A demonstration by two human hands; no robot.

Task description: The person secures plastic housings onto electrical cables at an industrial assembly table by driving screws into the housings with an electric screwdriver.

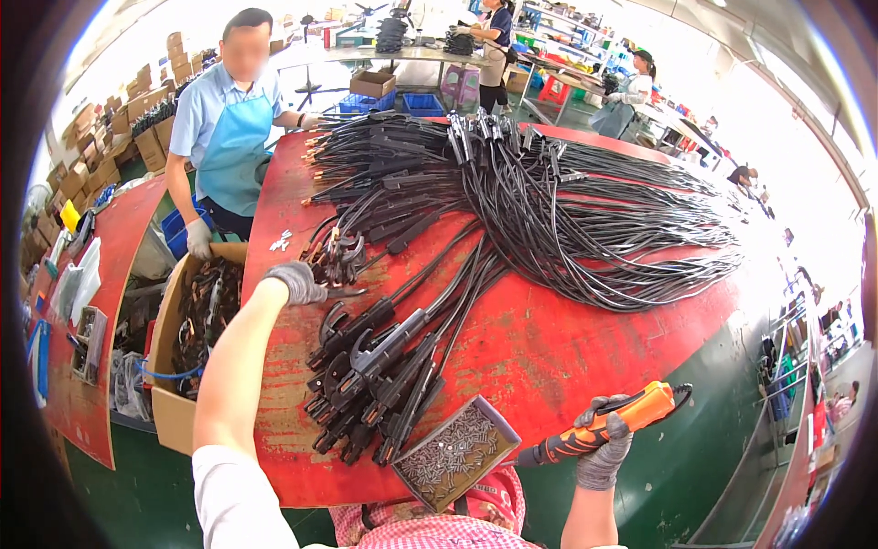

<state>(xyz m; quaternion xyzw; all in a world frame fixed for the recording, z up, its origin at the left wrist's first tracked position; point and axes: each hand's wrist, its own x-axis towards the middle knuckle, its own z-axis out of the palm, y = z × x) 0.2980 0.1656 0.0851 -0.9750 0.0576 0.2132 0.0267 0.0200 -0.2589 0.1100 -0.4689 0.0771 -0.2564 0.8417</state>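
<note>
My left hand [296, 282], in a grey knit glove, reaches over the left of the red table with its fingers closed at the end of a small dark curved part [347, 294]. Just beyond it lies a heap of dark clamp parts with coppery bits [338, 256]. Nearer me is a bunch of black cable clamps with handles [375, 357], their cables running up and to the right. At the lower right my gloved right hand [604, 453] grips an orange and black power screwdriver [631, 412]. Between the hands, a shallow box [453, 453] holds many small metal screws.
A large pile of black cables [585, 229] covers the far part of the red table [540, 366]. Left of the table stands a cardboard box [169, 403] full of dark parts. A co-worker in a blue apron [236, 137] stands beside it, one gloved hand on its edge.
</note>
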